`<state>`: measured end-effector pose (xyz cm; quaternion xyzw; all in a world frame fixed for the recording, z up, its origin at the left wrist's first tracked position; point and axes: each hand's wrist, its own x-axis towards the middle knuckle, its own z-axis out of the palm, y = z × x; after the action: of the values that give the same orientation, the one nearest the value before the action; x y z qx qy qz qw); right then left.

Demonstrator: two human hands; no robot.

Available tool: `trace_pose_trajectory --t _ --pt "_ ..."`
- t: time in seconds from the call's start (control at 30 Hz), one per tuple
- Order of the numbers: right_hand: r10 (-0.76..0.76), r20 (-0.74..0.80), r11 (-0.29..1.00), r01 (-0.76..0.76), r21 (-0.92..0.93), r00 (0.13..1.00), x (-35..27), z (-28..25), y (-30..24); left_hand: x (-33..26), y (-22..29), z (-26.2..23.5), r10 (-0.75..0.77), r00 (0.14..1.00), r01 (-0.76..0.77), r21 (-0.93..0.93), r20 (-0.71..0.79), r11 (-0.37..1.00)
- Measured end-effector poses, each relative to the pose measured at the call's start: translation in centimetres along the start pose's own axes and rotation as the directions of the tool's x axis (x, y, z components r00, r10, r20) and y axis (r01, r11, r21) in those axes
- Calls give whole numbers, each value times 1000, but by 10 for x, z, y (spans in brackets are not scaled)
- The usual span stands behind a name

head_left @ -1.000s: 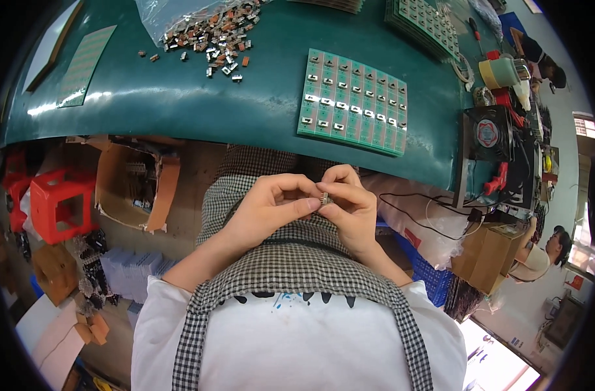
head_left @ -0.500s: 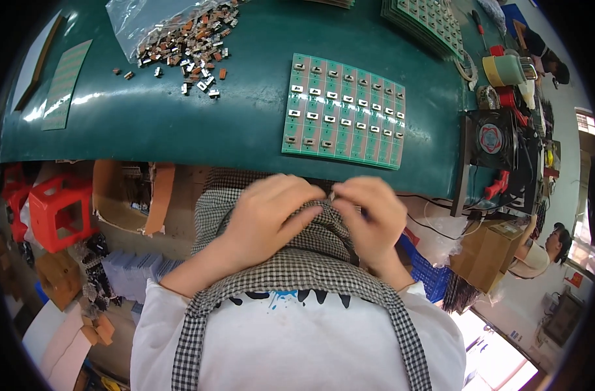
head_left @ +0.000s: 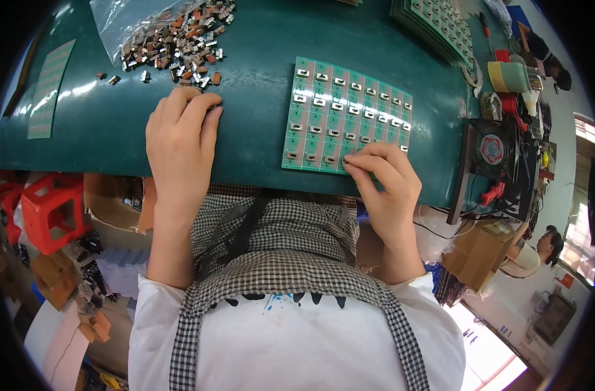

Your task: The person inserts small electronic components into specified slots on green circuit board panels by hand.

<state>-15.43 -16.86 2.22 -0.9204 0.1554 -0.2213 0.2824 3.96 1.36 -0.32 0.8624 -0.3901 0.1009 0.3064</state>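
Observation:
A green circuit board panel (head_left: pixel 304 117) lies on the table in front of me, carrying rows of small slide switches. My right hand (head_left: pixel 385 179) pinches a small slide switch (head_left: pixel 345 161) between thumb and forefinger at the board's near row, just right of the last seated switch there. At the near edge of a pile of loose slide switches (head_left: pixel 180 49), my left hand (head_left: pixel 180 133) rests with fingers bent down and thumb close to the forefinger. Whatever its fingertips hold, if anything, is hidden.
The loose switches spill from a clear plastic bag (head_left: pixel 131 23). Another green panel (head_left: pixel 52 91) lies at the far left. Stacked panels (head_left: pixel 434 29) stand at the back right, near a black fan (head_left: pixel 490 146). A person (head_left: pixel 535 254) is beyond a cardboard box (head_left: pixel 480 254).
My hands were together over my lap and have parted. The left has moved forward to the switch pile; the right has brought a switch up to the board's near row.

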Motion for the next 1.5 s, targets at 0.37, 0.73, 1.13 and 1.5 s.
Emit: trace_pose_trajectory --t 0.37,0.73,1.13,1.5 --pt "43 35 998 -44 36 998 4 -12 -13 -13 28 -3 -60 998 48 -570 -1 820" --pt "305 417 255 -495 831 857 -14 -1 -25 -32 74 14 204 973 -216 -703 -103 678" --pt "340 444 92 -499 862 829 -21 3 -22 -37 81 14 99 995 -51 -766 17 641" --pt "-135 -86 919 157 361 987 -26 -5 -21 -42 85 6 60 957 264 -938 284 223"
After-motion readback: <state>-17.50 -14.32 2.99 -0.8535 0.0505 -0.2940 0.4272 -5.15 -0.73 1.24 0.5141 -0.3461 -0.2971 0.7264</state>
